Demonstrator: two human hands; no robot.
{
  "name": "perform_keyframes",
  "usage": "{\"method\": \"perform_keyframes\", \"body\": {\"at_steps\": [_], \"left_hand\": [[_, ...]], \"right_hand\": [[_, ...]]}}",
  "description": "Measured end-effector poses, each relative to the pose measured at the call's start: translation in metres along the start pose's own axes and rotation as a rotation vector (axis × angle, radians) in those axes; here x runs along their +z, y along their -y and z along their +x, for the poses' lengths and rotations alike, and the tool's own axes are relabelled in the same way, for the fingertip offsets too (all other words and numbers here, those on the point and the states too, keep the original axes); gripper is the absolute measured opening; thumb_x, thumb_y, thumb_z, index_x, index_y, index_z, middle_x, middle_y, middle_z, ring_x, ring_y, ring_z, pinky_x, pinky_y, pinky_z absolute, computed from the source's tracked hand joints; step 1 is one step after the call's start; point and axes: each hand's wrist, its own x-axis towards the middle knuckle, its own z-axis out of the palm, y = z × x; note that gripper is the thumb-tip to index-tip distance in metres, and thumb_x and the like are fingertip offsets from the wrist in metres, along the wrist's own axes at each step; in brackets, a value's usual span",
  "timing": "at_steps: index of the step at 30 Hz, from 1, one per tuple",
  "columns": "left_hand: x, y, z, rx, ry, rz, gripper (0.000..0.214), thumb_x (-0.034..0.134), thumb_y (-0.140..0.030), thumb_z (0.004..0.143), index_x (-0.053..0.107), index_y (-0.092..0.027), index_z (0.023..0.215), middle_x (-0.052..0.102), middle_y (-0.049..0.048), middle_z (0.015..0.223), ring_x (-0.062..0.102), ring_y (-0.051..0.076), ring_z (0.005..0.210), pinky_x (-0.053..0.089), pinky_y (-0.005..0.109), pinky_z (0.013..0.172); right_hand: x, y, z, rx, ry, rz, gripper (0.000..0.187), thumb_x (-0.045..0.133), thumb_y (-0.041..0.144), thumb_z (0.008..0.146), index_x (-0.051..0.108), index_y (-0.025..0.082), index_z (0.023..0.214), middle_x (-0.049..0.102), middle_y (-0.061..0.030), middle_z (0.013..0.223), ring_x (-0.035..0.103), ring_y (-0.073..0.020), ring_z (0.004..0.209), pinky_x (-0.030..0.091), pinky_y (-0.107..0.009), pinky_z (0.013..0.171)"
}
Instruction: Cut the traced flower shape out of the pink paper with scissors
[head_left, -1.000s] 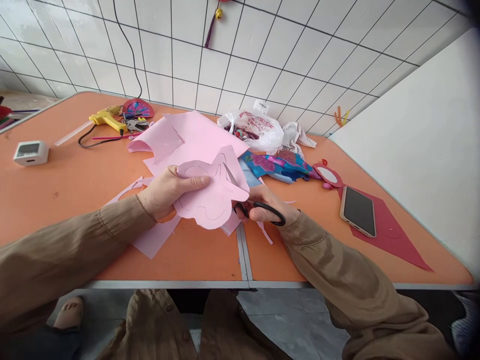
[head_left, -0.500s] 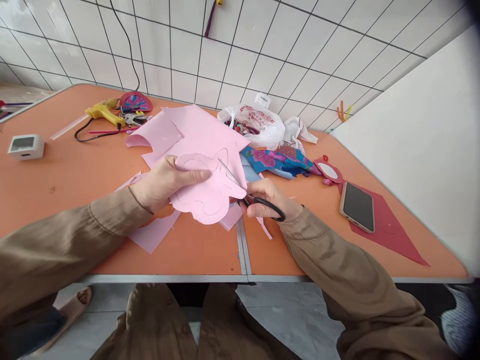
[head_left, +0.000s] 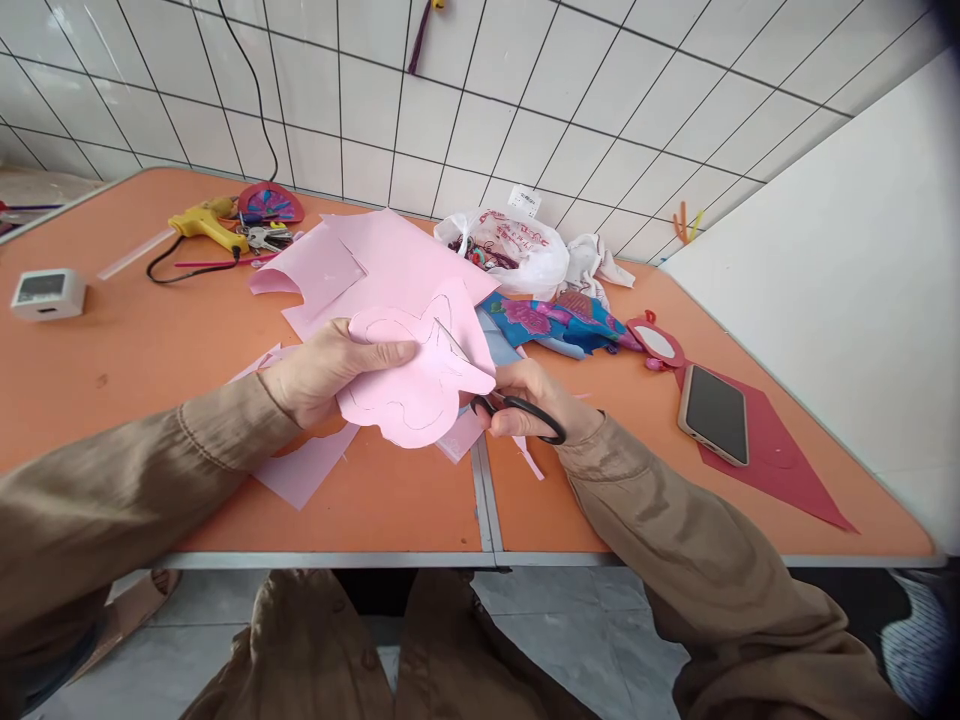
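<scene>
My left hand (head_left: pixel 330 365) pinches a pink paper cutout (head_left: pixel 409 385) with a wavy, petal-like edge, thumb on top. Pencil outlines run over its face. In my right hand (head_left: pixel 536 395) is a pair of black-handled scissors (head_left: pixel 529 405); fingers sit in the handle loops. One blade lies over the paper, pointing up and left, at its right side. The other blade is hidden beneath. Behind the cutout lies a larger pink sheet (head_left: pixel 390 250). Pink scraps (head_left: pixel 304 470) rest on the table under my hands.
On the orange table (head_left: pixel 172 400) are a yellow glue gun (head_left: pixel 210 228), keys (head_left: pixel 268 237) and a small white device (head_left: pixel 48 294) at left. A white plastic bag (head_left: pixel 536 255) and blue flowered fabric (head_left: pixel 562 318) lie behind. At right, a phone (head_left: pixel 714 415) rests on red paper (head_left: pixel 780 450).
Both hands, with the cutout and scissors, have shifted only very slightly. The scissors stay at the same part of the paper.
</scene>
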Motion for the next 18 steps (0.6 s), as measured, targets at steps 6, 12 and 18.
{"method": "perform_keyframes", "body": {"at_steps": [6, 12, 18], "left_hand": [[0.0015, 0.0003, -0.0013, 0.0, -0.014, 0.014, 0.025, 0.09, -0.026, 0.066, 0.076, -0.014, 0.083, 0.078, 0.009, 0.078, 0.071, 0.022, 0.067, 0.057, 0.03, 0.06], [0.0044, -0.0036, -0.0031, 0.031, -0.024, 0.076, 0.023, 0.089, -0.027, 0.067, 0.077, -0.013, 0.081, 0.077, 0.0079, 0.074, 0.071, 0.022, 0.067, 0.058, 0.029, 0.058], [0.0026, -0.0085, -0.0034, 0.067, -0.068, 0.167, 0.017, 0.088, -0.026, 0.067, 0.078, -0.016, 0.077, 0.076, 0.0057, 0.075, 0.069, 0.021, 0.065, 0.055, 0.028, 0.056]], "right_hand": [[-0.001, -0.0014, 0.0001, -0.024, 0.018, -0.028, 0.063, 0.075, 0.065, 0.077, 0.073, 0.007, 0.102, 0.056, -0.0016, 0.071, 0.05, -0.0118, 0.064, 0.039, -0.025, 0.055], [0.0037, 0.0034, -0.0005, 0.011, -0.033, -0.008, 0.056, 0.077, 0.063, 0.075, 0.076, 0.011, 0.096, 0.059, -0.0033, 0.076, 0.048, -0.0116, 0.066, 0.041, -0.025, 0.058], [0.0059, 0.0029, -0.0014, 0.065, -0.068, -0.022, 0.058, 0.079, 0.063, 0.072, 0.076, 0.01, 0.096, 0.06, -0.0031, 0.075, 0.049, -0.0121, 0.064, 0.043, -0.026, 0.059]]}}
